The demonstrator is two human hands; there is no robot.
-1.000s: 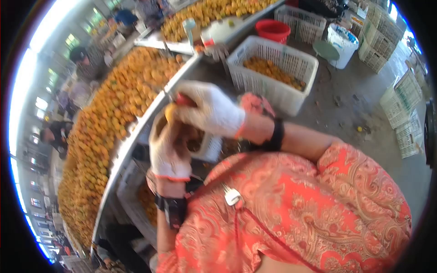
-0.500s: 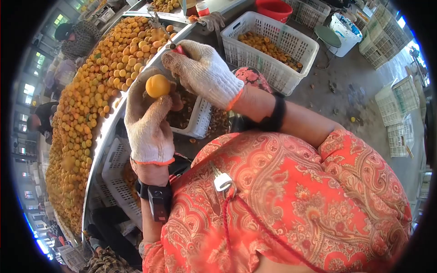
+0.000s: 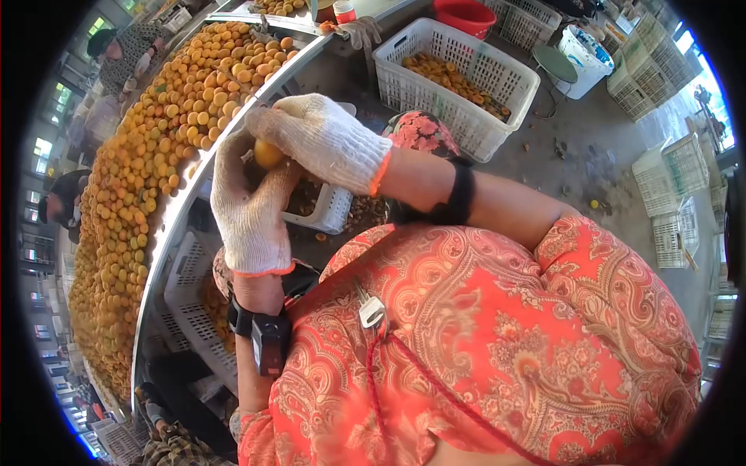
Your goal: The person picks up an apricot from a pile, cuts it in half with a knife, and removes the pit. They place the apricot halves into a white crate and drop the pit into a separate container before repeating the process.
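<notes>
My left hand [image 3: 252, 206], in a white knit glove with an orange cuff, is closed around an apricot [image 3: 269, 155]. My right hand [image 3: 322, 140], gloved the same way, is bent over the top of that fruit, its fingers curled and pressed together against it. The red-handled metal tool in this hand is mostly hidden by the glove now. Just beyond both hands, a heap of apricots [image 3: 167, 140] covers the sorting table, whose metal rim [image 3: 183, 206] passes beside my left hand.
A white crate [image 3: 458, 89] with apricot pieces stands right of my hands, near a red basin [image 3: 466, 17] and a white bucket [image 3: 583, 62]. Below my hands is another white crate [image 3: 334, 210]. Stacked crates [image 3: 651, 58] stand far right. A person [image 3: 116, 58] is across the table.
My right hand has come down and left onto the apricot, covering part of it. The red handle, visible before, is now hidden. My left hand still holds the fruit.
</notes>
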